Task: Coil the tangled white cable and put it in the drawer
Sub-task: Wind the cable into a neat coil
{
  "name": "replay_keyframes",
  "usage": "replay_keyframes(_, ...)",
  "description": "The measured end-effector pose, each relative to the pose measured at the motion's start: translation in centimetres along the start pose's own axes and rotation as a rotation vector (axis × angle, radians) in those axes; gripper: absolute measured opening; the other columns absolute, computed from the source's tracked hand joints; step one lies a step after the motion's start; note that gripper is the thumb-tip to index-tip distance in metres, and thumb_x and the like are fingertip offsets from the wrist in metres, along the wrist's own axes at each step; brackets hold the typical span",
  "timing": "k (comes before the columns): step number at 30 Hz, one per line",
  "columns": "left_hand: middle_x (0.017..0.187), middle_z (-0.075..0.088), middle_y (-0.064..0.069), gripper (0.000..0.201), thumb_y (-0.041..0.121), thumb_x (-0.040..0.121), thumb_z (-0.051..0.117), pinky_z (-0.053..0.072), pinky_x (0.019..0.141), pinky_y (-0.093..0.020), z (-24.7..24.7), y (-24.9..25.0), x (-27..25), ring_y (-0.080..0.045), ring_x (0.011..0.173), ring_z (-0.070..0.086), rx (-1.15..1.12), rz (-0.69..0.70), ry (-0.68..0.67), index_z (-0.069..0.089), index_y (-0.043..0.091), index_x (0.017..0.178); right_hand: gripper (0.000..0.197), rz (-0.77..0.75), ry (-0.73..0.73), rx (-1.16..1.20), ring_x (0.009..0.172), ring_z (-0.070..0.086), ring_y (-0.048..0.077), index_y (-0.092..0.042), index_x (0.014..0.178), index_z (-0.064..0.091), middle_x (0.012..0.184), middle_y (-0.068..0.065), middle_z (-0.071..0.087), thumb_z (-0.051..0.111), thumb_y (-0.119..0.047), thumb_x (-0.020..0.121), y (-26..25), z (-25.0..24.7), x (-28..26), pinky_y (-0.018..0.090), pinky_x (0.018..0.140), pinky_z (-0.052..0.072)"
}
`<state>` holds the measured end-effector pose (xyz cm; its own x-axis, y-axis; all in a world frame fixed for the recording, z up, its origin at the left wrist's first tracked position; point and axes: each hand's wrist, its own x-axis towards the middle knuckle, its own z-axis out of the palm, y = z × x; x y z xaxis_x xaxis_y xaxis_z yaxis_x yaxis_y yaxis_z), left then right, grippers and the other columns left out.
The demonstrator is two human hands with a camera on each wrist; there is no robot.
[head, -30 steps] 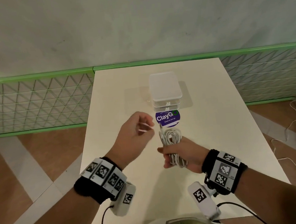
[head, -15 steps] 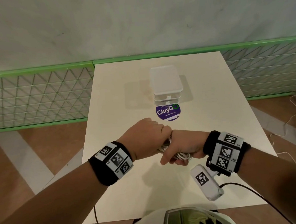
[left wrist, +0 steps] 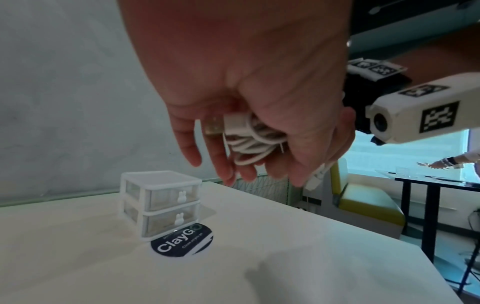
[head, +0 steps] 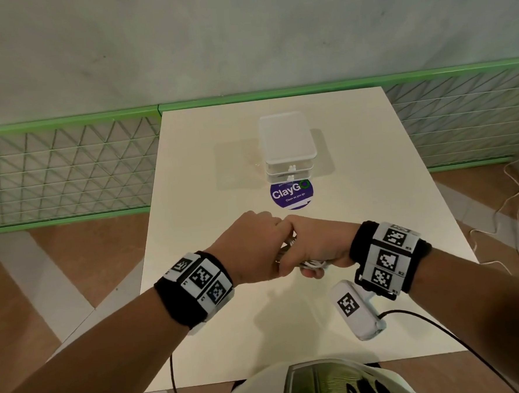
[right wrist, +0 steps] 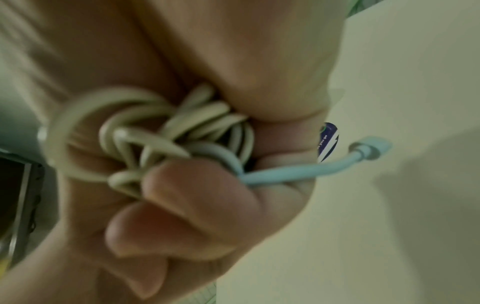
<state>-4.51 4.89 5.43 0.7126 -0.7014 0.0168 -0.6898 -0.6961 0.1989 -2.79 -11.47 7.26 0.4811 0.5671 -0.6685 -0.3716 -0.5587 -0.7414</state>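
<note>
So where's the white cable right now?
In the head view, the white cable is bundled in the right hand, with the left hand against it, above the table, nearer than the drawer unit.

There were two hands, the left hand (head: pixel 252 251) and the right hand (head: pixel 319 244), at mid-frame, one bundled white cable (left wrist: pixel 249 139), one drawer unit (head: pixel 288 147) of two drawers above centre, one round sticker (head: pixel 291 194), and one table (head: pixel 375 219).

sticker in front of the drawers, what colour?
Dark purple-blue sticker with white "ClayGo" lettering, clearest in the head view.
</note>
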Motion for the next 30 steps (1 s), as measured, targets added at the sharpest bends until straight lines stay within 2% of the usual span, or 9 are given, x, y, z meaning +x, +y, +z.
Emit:
replay_keyframes(6,0.072,0.067,-0.003,0.026,0.027,0.07,0.067,0.035,0.049,-0.026,0.4,0.1,-0.4,-0.028,0.055,0.061,-0.054,-0.099,0.035,0.059,0.011,0.09,0.069,-0.025,-0.016,0.023,0.05,0.062,0.024,-0.009,0.121,0.047,0.099,0.022,0.064,0.089,-0.01,0.065,0.5,-0.5,0.6,0.029,0.046,0.046)
replay_keyframes(9,0.072,0.065,-0.001,0.016,0.026,0.077,0.057,0.033,0.051,-0.028,0.4,-0.4,-0.5,-0.029,0.058,0.06,0.025,-0.215,0.002,0.059,0.015,0.089,0.078,-0.113,0.189,-0.011,0.085,0.07,0.021,-0.023,0.131,0.046,0.112,0.008,0.064,0.087,-0.039,0.068,0.1,-0.8,0.2,0.032,0.066,0.054)
replay_keyframes(12,0.067,0.06,0.0,0.012,0.026,0.08,0.057,0.027,0.052,-0.028,0.5,-1.4,-1.3,-0.028,0.056,0.05,0.016,-0.387,0.036,0.048,0.019,0.078,0.053,-0.393,0.709,0.121,0.079,0.063,0.015,-0.015,0.102,0.064,0.087,0.001,0.068,0.071,-0.056,0.069,0.0,-2.8,-0.8,0.034,0.076,0.05)
replay_keyframes(14,0.064,0.057,0.002,0.02,0.027,0.078,0.059,0.027,0.05,-0.028,0.6,-1.9,-1.8,-0.026,0.053,0.042,0.008,-0.451,0.076,0.04,0.022,0.075,0.049,-0.305,0.838,0.22,0.069,0.059,0.023,-0.004,0.08,0.064,0.069,0.005,0.063,0.062,-0.053,0.083,0.7,-4.4,-1.6,0.039,0.069,0.049)
replay_keyframes(17,0.06,0.056,0.001,0.026,0.023,0.071,0.065,0.026,0.046,-0.025,0.1,-1.9,-1.8,-0.025,0.046,0.04,0.004,-0.414,0.134,0.039,0.022,0.073,0.07,0.137,0.401,0.327,0.067,0.065,0.03,-0.001,0.086,0.07,0.075,0.018,0.071,0.052,-0.069,0.085,1.6,-4.4,-2.4,0.036,0.068,0.054)
replay_keyframes(19,0.061,0.056,0.001,0.025,0.022,0.066,0.069,0.025,0.044,-0.024,-0.3,-1.3,-1.4,-0.025,0.043,0.044,0.037,-0.33,0.106,0.046,0.018,0.074,0.081,0.196,0.143,0.408,0.077,0.068,0.032,0.004,0.105,0.069,0.093,0.023,0.072,0.051,-0.072,0.084,2.0,-3.5,-2.1,0.037,0.073,0.056)
replay_keyframes(23,0.059,0.059,-0.002,0.022,0.022,0.063,0.071,0.017,0.044,-0.023,-0.3,-0.4,-0.7,-0.028,0.039,0.05,0.152,-0.232,0.05,0.055,0.013,0.076,0.049,-0.05,0.145,0.481,0.092,0.061,0.029,-0.004,0.105,0.066,0.102,0.022,0.063,0.062,-0.05,0.088,1.5,-2.3,-1.6,0.043,0.085,0.056)
replay_keyframes(27,0.054,0.054,-0.002,0.023,0.017,0.059,0.074,0.015,0.044,-0.025,0.3,-0.2,-0.5,-0.026,0.035,0.042,0.23,-0.196,-0.055,0.056,0.013,0.073,0.044,-0.092,0.12,-0.043,0.087,0.062,0.017,-0.008,0.106,0.064,0.106,0.012,0.069,0.074,-0.036,0.073,0.9,-0.5,-1.7,0.037,0.077,0.056)
replay_keyframes(30,0.052,0.053,0.0,0.02,0.017,0.06,0.073,0.018,0.044,-0.027,0.8,0.2,-0.1,-0.023,0.037,0.029,0.262,-0.177,-0.117,0.056,0.014,0.07,0.043,-0.05,0.178,-0.51,0.087,0.058,0.019,-0.014,0.11,0.049,0.109,0.007,0.063,0.076,-0.032,0.081,1.9,0.7,-1.4,0.03,0.072,0.048)
